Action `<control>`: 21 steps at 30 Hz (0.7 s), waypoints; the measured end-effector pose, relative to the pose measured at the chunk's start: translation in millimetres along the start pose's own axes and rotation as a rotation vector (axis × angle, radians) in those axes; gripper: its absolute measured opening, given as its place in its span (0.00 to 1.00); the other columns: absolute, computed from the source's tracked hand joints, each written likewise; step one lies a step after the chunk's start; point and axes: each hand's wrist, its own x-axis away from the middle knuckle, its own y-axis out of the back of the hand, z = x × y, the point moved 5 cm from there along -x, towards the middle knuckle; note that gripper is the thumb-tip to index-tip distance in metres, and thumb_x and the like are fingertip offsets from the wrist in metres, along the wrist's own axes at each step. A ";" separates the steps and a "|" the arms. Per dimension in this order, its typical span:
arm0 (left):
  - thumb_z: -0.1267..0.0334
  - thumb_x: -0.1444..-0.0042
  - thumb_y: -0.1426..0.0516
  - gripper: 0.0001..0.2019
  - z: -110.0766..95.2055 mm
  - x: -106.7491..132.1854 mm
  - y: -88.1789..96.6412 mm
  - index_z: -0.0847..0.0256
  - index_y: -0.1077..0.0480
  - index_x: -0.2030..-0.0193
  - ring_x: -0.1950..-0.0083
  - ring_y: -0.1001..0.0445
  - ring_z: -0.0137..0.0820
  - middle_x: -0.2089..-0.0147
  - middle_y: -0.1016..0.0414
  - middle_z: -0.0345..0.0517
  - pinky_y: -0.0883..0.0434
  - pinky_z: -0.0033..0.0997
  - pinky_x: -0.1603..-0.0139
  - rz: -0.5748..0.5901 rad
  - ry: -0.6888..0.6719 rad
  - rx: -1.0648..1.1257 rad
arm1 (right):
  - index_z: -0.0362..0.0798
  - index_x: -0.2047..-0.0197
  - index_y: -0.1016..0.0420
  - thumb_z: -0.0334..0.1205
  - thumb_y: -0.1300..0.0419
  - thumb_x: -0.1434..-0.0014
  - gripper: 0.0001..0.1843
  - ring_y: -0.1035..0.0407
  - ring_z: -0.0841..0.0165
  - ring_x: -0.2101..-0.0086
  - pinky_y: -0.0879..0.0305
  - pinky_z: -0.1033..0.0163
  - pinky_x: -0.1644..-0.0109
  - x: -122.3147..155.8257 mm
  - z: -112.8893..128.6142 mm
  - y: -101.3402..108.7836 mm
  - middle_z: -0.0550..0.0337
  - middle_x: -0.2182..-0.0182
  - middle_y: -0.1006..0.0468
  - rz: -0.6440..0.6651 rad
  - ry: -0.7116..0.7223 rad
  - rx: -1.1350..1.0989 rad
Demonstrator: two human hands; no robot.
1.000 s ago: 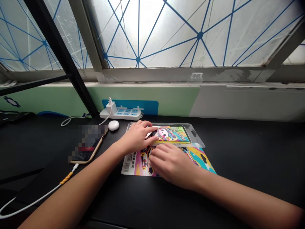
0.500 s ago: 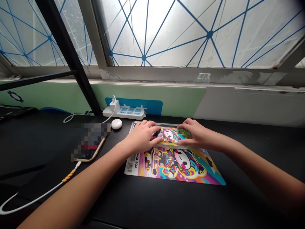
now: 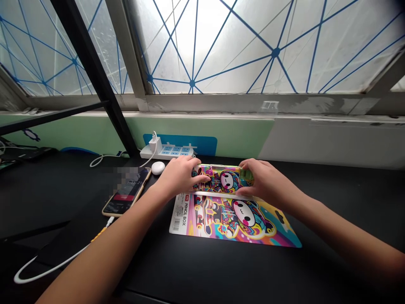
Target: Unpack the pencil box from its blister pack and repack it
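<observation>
Our left hand (image 3: 179, 175) grips the left end of the pencil box (image 3: 229, 181), thumb across its printed face. Our right hand (image 3: 264, 178) grips the right end, fingers at the far edge, thumb at the near edge. We locate the box just beyond the printed card (image 3: 245, 217), which lies on the tabletop (image 3: 237, 274). With both ends covered, we cannot confirm whether the box is raised. The phone (image 3: 131, 192) lies to the left.
</observation>
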 end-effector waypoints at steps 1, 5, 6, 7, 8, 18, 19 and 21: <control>0.44 0.43 0.34 0.22 -1.7 -0.3 4.4 0.60 0.24 0.52 0.52 0.24 0.44 0.55 0.20 0.50 0.28 0.42 0.53 -0.040 -0.023 -0.002 | 0.53 0.57 0.35 0.48 0.29 0.44 0.20 0.28 0.55 0.60 0.30 0.53 0.61 0.0 5.0 5.3 0.53 0.59 0.23 -0.038 0.050 -0.004; 0.50 0.46 0.30 0.19 -22.9 8.0 35.1 0.61 0.26 0.57 0.55 0.27 0.42 0.56 0.23 0.51 0.28 0.41 0.54 -0.303 -0.164 -0.071 | 0.51 0.52 0.32 0.39 0.40 0.33 0.07 0.27 0.57 0.59 0.28 0.52 0.57 10.8 30.0 41.4 0.50 0.56 0.25 -0.305 0.246 0.035; 0.50 0.44 0.31 0.18 -30.5 14.0 44.0 0.61 0.26 0.57 0.55 0.28 0.42 0.56 0.23 0.51 0.28 0.42 0.53 -0.366 -0.198 -0.073 | 0.51 0.47 0.31 0.39 0.40 0.33 0.12 0.27 0.55 0.56 0.27 0.51 0.54 18.7 35.4 50.8 0.49 0.55 0.25 -0.364 0.253 0.049; 0.49 0.42 0.33 0.18 -38.4 21.7 51.7 0.61 0.26 0.56 0.55 0.29 0.42 0.56 0.24 0.51 0.28 0.42 0.52 -0.408 -0.230 -0.067 | 0.52 0.42 0.32 0.39 0.40 0.33 0.17 0.27 0.54 0.55 0.27 0.49 0.51 29.2 40.2 58.6 0.49 0.53 0.26 -0.406 0.248 0.058; 0.48 0.40 0.35 0.17 -45.9 30.9 57.6 0.60 0.26 0.55 0.54 0.29 0.43 0.55 0.24 0.52 0.29 0.43 0.51 -0.426 -0.251 -0.062 | 0.55 0.38 0.33 0.38 0.39 0.34 0.22 0.27 0.53 0.53 0.27 0.48 0.49 42.1 44.0 63.8 0.49 0.52 0.26 -0.421 0.237 0.061; 0.65 0.35 0.41 0.13 -65.6 132.9 16.0 0.59 0.32 0.45 0.48 0.23 0.46 0.46 0.22 0.56 0.26 0.45 0.49 -0.166 -0.305 0.007 | 0.51 0.38 0.29 0.24 0.41 0.38 0.27 0.23 0.58 0.50 0.26 0.51 0.40 155.8 58.1 35.4 0.54 0.57 0.18 -0.284 0.506 0.020; 0.63 0.36 0.40 0.15 -60.6 135.7 11.4 0.58 0.33 0.43 0.47 0.23 0.46 0.44 0.23 0.56 0.25 0.45 0.49 -0.138 -0.246 0.053 | 0.51 0.40 0.29 0.25 0.42 0.37 0.24 0.24 0.58 0.48 0.26 0.51 0.40 154.9 59.5 33.2 0.53 0.55 0.18 -0.265 0.512 0.004; 0.57 0.39 0.36 0.23 -51.8 137.8 4.9 0.56 0.35 0.39 0.42 0.24 0.48 0.38 0.27 0.58 0.24 0.46 0.45 -0.068 -0.138 0.153 | 0.51 0.44 0.30 0.28 0.40 0.36 0.19 0.24 0.57 0.46 0.25 0.49 0.41 149.9 59.1 30.4 0.50 0.51 0.19 -0.240 0.451 -0.049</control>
